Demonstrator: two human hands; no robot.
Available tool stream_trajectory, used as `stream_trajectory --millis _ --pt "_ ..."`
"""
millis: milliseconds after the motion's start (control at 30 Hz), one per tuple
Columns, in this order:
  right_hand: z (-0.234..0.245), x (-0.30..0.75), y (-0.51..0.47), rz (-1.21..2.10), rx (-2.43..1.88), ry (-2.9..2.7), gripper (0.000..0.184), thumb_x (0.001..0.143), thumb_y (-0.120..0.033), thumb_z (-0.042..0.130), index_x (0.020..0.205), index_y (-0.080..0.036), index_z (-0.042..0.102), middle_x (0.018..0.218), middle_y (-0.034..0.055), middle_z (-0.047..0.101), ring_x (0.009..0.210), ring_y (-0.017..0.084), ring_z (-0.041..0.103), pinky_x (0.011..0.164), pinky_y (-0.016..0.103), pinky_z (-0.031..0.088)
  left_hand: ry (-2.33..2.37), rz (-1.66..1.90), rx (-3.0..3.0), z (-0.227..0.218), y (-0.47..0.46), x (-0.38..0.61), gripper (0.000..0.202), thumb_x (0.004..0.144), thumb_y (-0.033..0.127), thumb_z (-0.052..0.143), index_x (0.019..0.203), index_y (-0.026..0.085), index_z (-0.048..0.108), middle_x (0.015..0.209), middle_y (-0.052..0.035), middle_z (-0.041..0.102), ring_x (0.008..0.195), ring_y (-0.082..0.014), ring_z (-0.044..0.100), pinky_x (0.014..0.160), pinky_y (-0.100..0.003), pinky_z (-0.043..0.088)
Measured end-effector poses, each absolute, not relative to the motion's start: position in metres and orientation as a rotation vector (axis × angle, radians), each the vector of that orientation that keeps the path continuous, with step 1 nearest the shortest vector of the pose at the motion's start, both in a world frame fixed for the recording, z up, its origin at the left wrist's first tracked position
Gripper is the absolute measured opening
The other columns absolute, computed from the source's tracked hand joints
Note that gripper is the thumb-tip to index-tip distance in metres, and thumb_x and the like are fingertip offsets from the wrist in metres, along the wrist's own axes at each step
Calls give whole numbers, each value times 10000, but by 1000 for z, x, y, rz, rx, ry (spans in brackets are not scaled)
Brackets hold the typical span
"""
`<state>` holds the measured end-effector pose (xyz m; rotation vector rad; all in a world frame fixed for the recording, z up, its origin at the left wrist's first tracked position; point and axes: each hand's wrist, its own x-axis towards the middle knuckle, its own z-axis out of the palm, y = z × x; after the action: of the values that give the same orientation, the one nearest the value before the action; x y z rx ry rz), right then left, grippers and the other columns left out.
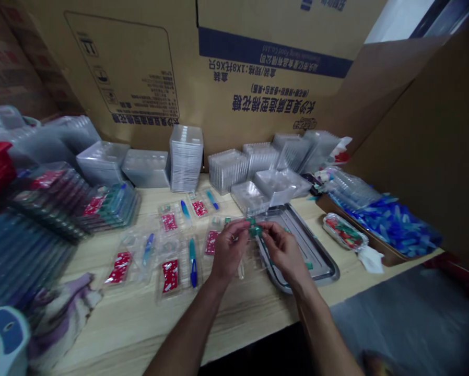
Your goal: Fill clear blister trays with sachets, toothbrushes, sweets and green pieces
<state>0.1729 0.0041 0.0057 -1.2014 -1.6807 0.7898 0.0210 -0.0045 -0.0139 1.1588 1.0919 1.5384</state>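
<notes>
My left hand (230,253) and my right hand (283,249) meet above the left edge of a grey metal tray (330,269). Both are closed, fingertips pinching small green translucent pieces (255,230); whether these are joined is unclear. Another green piece (309,266) lies in the metal tray. Partly hidden behind my left hand is a clear plastic tray with a red packet (212,243). Left of it, several more clear trays each hold a red packet (170,275) and a blue plastic stick (193,263), such as the tray (162,297) nearest me.
Stacked clear trays (186,156) line the back against a large cardboard box (203,94). Filled trays (113,206) are piled at left, beside a cloth (68,308). At right stand a carton of blue pieces (395,224) and a clear container with red and green pieces (344,231).
</notes>
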Motion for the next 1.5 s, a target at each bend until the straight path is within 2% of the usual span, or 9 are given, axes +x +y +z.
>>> stream_trajectory --millis 100,300,567,800,900,1000,1167,1367,1500 --pt "8 160 9 882 -1113 -1675 264 932 -379 531 1070 -192 658 991 66 716 942 201 664 854 315 510 1071 1549 1185 -10 -4 19 246 877 353 670 1057 229 782 1217 -101 683 1067 -232 668 797 -320 606" --pt "6 145 16 797 -1076 -1638 183 918 -332 548 1054 -216 585 866 22 666 776 171 628 717 276 489 1044 1521 935 -9 -1 14 297 802 437 738 943 184 802 1183 -109 692 992 -231 679 745 -320 605" --pt "16 139 15 598 -1200 -1802 104 905 -299 485 924 -221 552 808 34 669 740 191 638 693 290 468 1276 1704 1255 -12 1 8 110 839 227 668 858 186 769 1086 -94 707 1016 -206 669 833 -315 573" --pt "29 135 10 218 -1341 -2065 114 895 -219 451 919 -192 559 829 89 702 768 234 666 716 314 433 1406 1747 1692 -8 -6 6 100 897 166 601 915 186 697 1121 -101 671 1036 -199 673 853 -318 582" --pt "32 137 12 165 -1394 -2134 151 889 -180 411 857 -200 557 769 89 702 710 236 667 659 308 396 1435 1713 1833 -9 -6 7 113 891 133 584 913 189 680 1106 -98 679 1040 -205 674 918 -352 566" --pt "33 143 16 188 -1433 -2116 156 885 -196 411 833 -208 558 728 77 697 642 222 651 613 297 369 1417 1705 1842 -9 -5 7 132 869 111 582 911 191 678 1091 -92 683 1016 -196 677 883 -333 573" --pt "31 148 21 424 -1480 -1966 151 864 -288 460 750 -229 538 669 47 675 636 208 639 587 266 378 1352 1724 1595 -2 -5 6 118 883 172 585 881 189 702 1045 -82 687 956 -173 673 726 -246 569" --pt "28 133 13 278 -1515 -1930 162 867 -283 420 801 -217 552 684 61 669 574 203 601 584 286 345 1373 1647 1418 0 -4 6 132 841 301 694 797 176 699 957 -81 683 886 -182 659 701 -256 543" --pt "27 127 9 260 -1477 -1885 169 882 -288 418 818 -216 557 678 56 660 577 203 608 583 283 356 1362 1589 1426 -4 0 3 132 844 283 690 771 175 712 890 -64 689 860 -175 653 779 -284 523"
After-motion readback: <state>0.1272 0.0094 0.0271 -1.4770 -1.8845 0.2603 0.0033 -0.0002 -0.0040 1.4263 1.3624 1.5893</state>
